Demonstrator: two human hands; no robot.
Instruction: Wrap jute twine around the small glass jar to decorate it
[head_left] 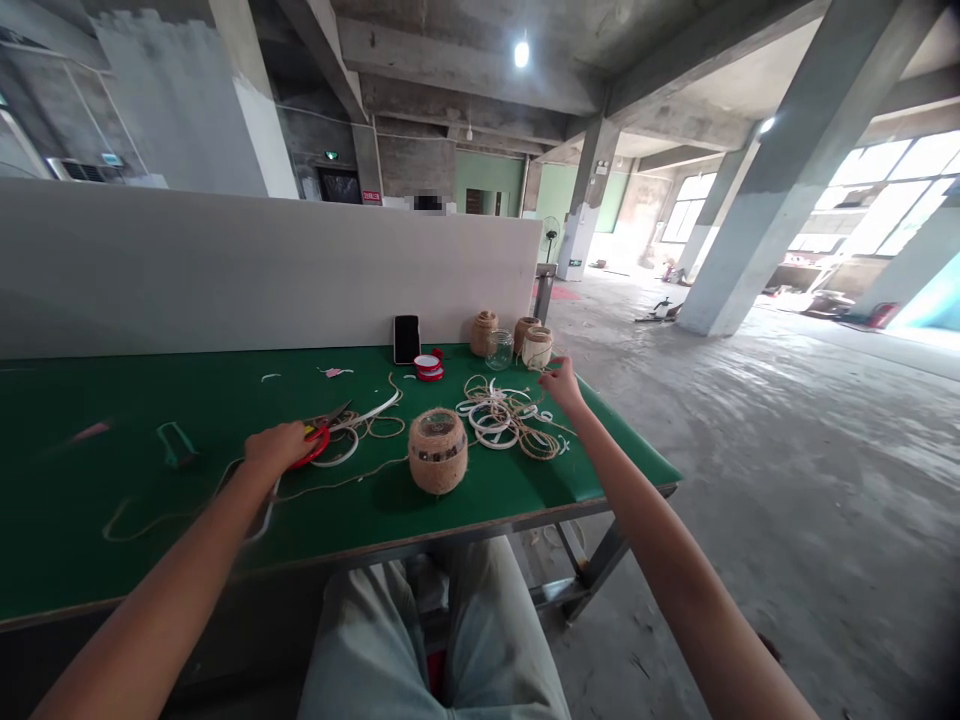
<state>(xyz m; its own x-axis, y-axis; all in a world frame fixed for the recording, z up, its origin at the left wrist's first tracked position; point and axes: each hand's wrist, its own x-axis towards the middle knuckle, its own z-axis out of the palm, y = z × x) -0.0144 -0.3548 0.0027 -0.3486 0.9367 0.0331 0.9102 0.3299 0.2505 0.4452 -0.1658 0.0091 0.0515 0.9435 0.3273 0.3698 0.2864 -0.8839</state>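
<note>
While the left hand [274,447] clasps red-handled scissors [312,448], blades pointing away

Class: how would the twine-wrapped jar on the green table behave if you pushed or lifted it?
The twine-wrapped jar has a rounded body, so it would probably roll if tipped. Its coarse twine should give a fair grip. A gap in the wrapping hints at glass beneath, so perhaps fragile.
</note>
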